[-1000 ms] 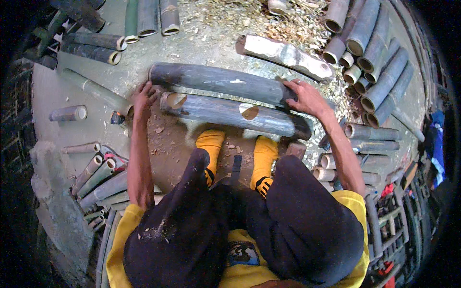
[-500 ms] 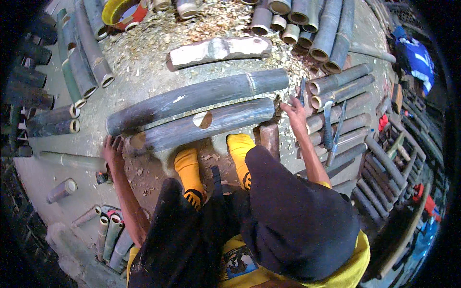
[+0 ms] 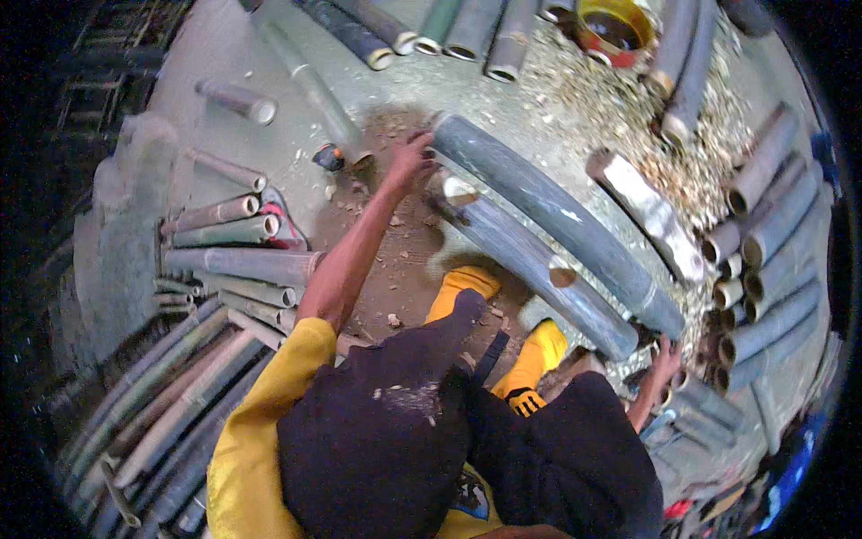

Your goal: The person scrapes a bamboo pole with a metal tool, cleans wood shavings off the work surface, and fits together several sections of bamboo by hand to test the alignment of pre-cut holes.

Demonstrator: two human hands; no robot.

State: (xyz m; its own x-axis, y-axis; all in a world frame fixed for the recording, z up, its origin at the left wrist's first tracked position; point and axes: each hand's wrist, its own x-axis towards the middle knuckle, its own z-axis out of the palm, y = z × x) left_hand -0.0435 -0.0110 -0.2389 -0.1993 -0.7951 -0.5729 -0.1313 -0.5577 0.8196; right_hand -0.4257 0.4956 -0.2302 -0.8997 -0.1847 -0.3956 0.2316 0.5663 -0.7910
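Observation:
Two thick dark bamboo poles lie side by side on the ground in front of my feet. The farther bamboo pole (image 3: 557, 216) is whole, with a small pale scrape. The nearer bamboo pole (image 3: 525, 251) has an oval hole in its side and a cut notch at its left end. My left hand (image 3: 410, 162) is at the left end of the farther pole, its fingers bent against that end. At the other end of the same pole, the fingers of my right hand (image 3: 664, 361) reach up to its tip; blur hides how they close.
A whitish block of wood (image 3: 651, 216) lies beyond the poles among wood shavings (image 3: 691, 193). A yellow and red bucket (image 3: 615, 31) stands farther back. Bamboo lengths lie at the right (image 3: 763, 234) and lower left (image 3: 171, 404). An orange-black object (image 3: 329, 158) is near my left arm.
My view has swung leftward, so the scene appears turned. My right hand has come from beside the poles to the farther pole's right end; my left hand is now at its left end.

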